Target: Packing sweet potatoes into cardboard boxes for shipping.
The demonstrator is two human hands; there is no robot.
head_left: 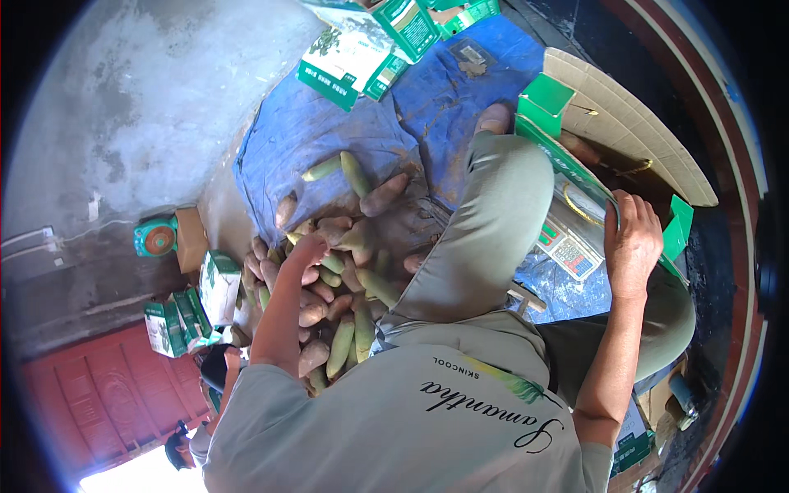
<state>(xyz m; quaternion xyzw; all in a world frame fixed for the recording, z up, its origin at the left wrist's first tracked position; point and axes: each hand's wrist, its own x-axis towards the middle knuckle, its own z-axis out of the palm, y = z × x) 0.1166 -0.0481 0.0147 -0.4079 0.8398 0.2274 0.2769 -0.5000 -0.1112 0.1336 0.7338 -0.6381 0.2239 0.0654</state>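
My left hand (308, 249) is down in a heap of root vegetables that look like radishes (339, 345), some green, others pinkish-brown. Its fingers are partly hidden among them, and I cannot tell whether they hold one. At the right, my right hand (634, 234) is closed on the near edge of an open green carton (552, 146) with a brown inside. A yellow cord handle (579, 205) hangs on its side, and a reddish root (580, 150) shows inside. Beside the carton is a digital weighing scale (571, 253) with a keypad, partly covered.
A blue tarp (329, 131) covers the floor ahead, with more green and white cartons (362, 49) at its far side. Other cartons (220, 287) and a teal round device (156, 240) stand along the left wall. Another person (197, 444) is at the lower left.
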